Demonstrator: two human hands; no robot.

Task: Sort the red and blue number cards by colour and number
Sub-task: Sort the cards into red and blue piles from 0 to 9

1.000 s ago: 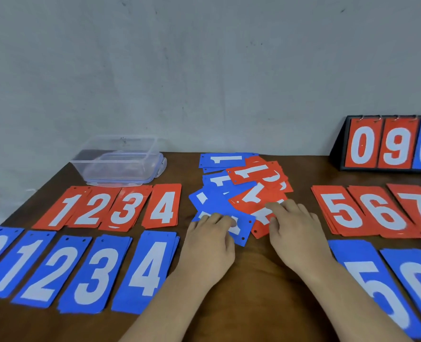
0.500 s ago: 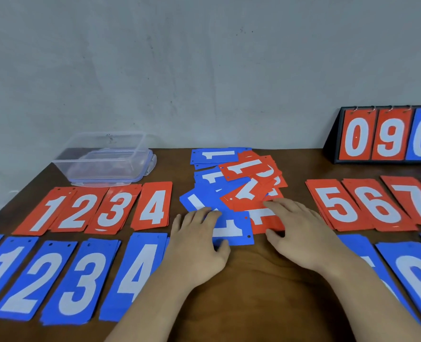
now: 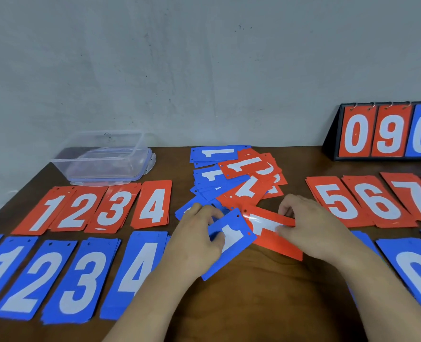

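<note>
Sorting looks well past halfway, judging by the layout. On the left the red piles (image 3: 113,208) read 1, 2, 3, 4 in a row, w/ the blue piles (image 3: 81,282) just in front reading 1, 2, 3, 4; one more blue at the far left edge is cut off, digit unclear. On the right, more red ones read 5, 6, 7, then a blue 6 in front; another blue beside it is mostly hidden by the forearm, can't read it. Still to do: the mixed heap (image 3: 239,174) at centre back of the table (image 3: 254,299), red & blue overlapping at all angles, several 1s legible, the rest half covered. Two cards are in hand just in front of it. The left hand (image 3: 194,243) pinches a blue card (image 3: 231,243) showing a 1, thumb on its face, fingers curled over the far edge. The right hand (image 3: 315,228) pinches the end of a red card (image 3: 276,240), thumb & fingertips closed on it; prob. also a 1, but glare and fingers cover part. The blue card's corner overlaps the red. Both likely belong on the 1 piles at left. Other writing: the scoreboard (image 3: 387,134) at back right shows 0, 9, 0. The clear plastic box (image 3: 103,156) at back left has no label I can read. No brands visible.
</note>
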